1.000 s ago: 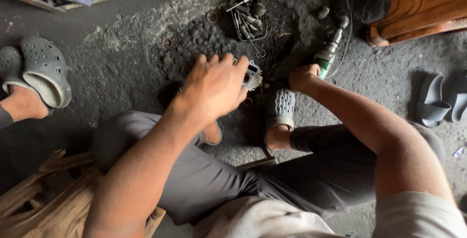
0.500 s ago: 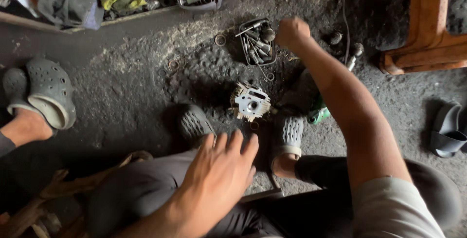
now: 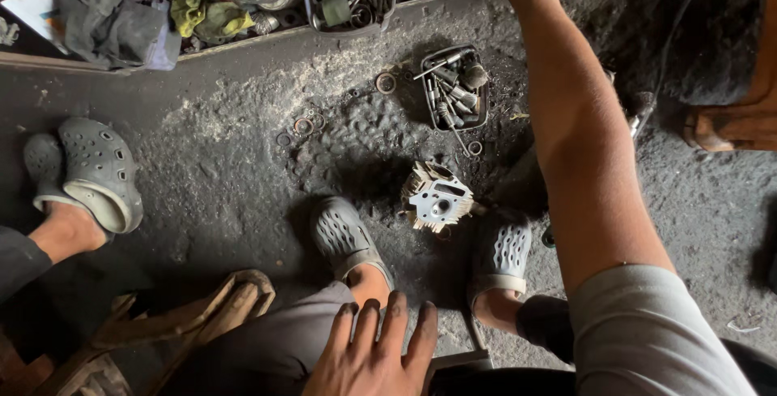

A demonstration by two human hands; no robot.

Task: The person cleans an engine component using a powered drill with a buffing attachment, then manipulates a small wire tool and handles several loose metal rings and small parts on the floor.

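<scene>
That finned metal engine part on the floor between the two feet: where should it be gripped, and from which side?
Grip the finned engine part across its outer finned sides, coming straight down from above. Its flat pale face with holes points up at the camera and offers nothing to pinch, while the ribbed edges stick out all round. The grey clogs flank it, so a sideways approach looks cramped. The left hand rests nearest.

The person wears a grey short-sleeved shirt [image 3: 647, 331], grey trousers [image 3: 267, 347] and grey perforated clogs [image 3: 344, 238].

The engine part [image 3: 437, 198] lies between two clogs [image 3: 344, 238], with a small parts tray [image 3: 456, 88] beyond.
</scene>
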